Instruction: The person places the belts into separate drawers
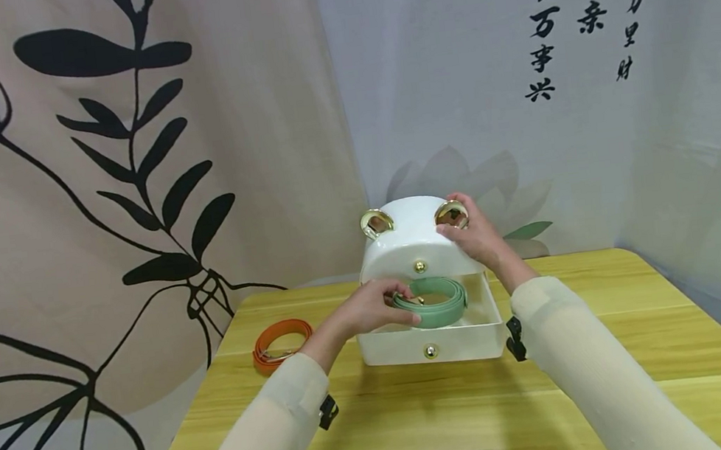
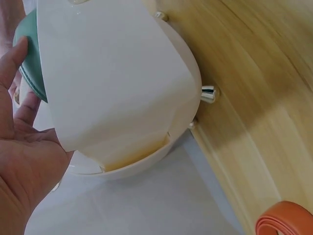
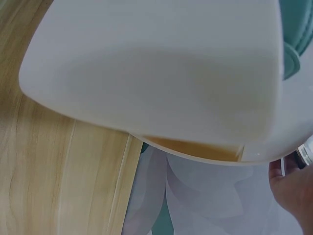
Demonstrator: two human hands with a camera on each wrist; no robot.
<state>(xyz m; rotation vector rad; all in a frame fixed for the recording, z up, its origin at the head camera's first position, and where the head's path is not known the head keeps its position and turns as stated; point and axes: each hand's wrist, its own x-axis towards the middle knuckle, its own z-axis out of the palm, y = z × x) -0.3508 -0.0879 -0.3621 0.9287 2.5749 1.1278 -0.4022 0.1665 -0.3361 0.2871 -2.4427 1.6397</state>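
Note:
A white storage box with two gold ring ears stands on the table, its lower drawer pulled out toward me. My left hand grips a coiled green belt by its left side, near the gold buckle, within the drawer's opening. In the left wrist view, fingertips press on the belt's edge beside the drawer wall. My right hand holds the box at its right gold ear, thumb in front and fingers behind. The right wrist view shows that hand only partly.
A coiled orange belt with a metal buckle lies on the wooden table, left of the box. Behind the table hangs a printed curtain with plant drawings and dark characters. Each drawer front has a gold knob.

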